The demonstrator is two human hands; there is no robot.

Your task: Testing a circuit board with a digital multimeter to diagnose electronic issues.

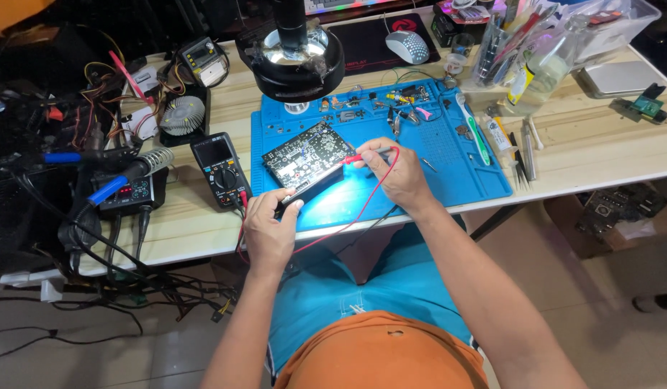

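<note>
Blue mat lies on your wooden counter, and a dark circuit board sits on the mat's left part. Your right hand pinches a red probe in a tight grip, with the tip touching the board's right edge. A red wire runs down from it. Your left hand is closed on the board's near corner and presses a black probe there. Just left of the mat sits a black meter. A round lamp hangs above the board.
</note>
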